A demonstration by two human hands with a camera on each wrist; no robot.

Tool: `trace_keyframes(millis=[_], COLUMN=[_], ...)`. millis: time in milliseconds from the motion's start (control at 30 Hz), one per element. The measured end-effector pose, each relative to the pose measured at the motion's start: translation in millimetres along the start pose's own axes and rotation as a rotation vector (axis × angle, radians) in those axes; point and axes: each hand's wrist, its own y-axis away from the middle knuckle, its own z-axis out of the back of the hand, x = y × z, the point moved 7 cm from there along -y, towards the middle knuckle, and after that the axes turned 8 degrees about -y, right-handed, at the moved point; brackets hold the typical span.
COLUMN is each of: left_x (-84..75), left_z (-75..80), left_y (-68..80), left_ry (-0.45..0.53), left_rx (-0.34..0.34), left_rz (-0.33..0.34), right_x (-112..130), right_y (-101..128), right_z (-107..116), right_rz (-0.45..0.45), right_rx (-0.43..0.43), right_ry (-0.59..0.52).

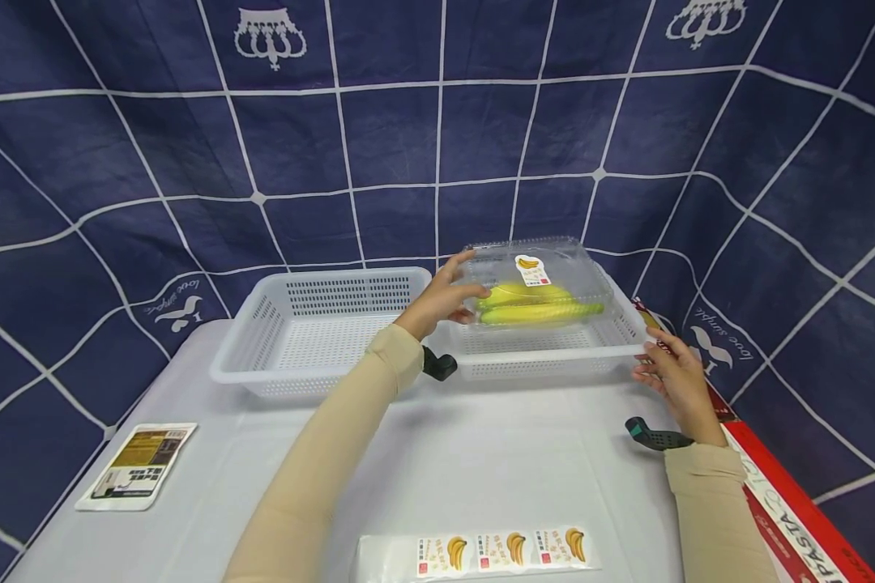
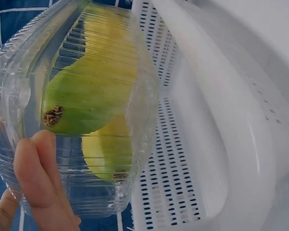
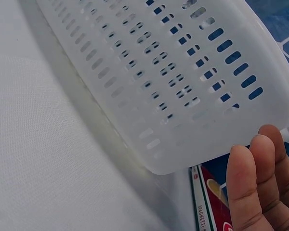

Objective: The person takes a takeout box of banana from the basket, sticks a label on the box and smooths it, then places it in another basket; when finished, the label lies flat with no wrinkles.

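Note:
My left hand [image 1: 441, 300] grips the left end of a clear ribbed plastic clamshell box [image 1: 569, 263], thumb on the near side. Yellow-green bananas [image 1: 539, 313] lie inside it, and a banana sticker [image 1: 532, 271] is on its lid. In the left wrist view the bananas' brown ends [image 2: 53, 116] show through the plastic. The box is over the right white perforated basket [image 1: 539, 356], tilted toward me. At that basket's right front corner my right hand [image 1: 674, 380] touches the rim with loosely extended fingers [image 3: 243, 183]; its thumb is out of sight in the right wrist view.
Another white basket [image 1: 321, 376] stands at left, beside the first. A strip of banana stickers [image 1: 506, 555] lies at the front edge and a flat printed packet [image 1: 140, 467] at left. Red pasta boxes [image 1: 787, 494] line the right side. A blue checked curtain [image 1: 386, 138] hangs behind.

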Motion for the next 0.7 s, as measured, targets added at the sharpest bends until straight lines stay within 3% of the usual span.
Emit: trace_keyframes(millis=[700], left_x=[28.1], left_z=[-27.9], left_y=[-24.2], left_ry=[-0.024], left_rx=[-0.043], left_rz=[0.094], right_x=[-1], right_y=[0], right_z=[0], right_rz=[-0.009], right_rx=[-0.012], right_ry=[0.010])
